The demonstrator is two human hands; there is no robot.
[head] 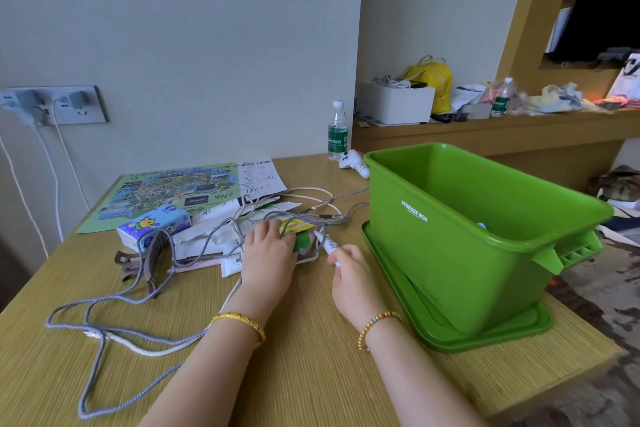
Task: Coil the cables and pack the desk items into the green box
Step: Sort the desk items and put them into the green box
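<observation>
The green box [460,229] stands on its lid [398,288] at the desk's right side. My left hand [268,250] rests on a pile of desk items, fingers curled over a small green bottle [303,241] beside a yellow packet [296,226]. My right hand [349,265] pinches a small white tube [330,246]. A grey braided cable [104,315] and a white cable [145,348] sprawl loose across the desk. A tissue pack [156,225], a brown hair claw [133,262] and another white tube [231,265] lie in the pile.
A map sheet [166,192] and a note paper [259,178] lie at the back. A water bottle [337,132] and white controller [353,165] stand near the wall. Chargers hang from the wall socket [55,106]. A cluttered shelf [485,121] runs behind the box.
</observation>
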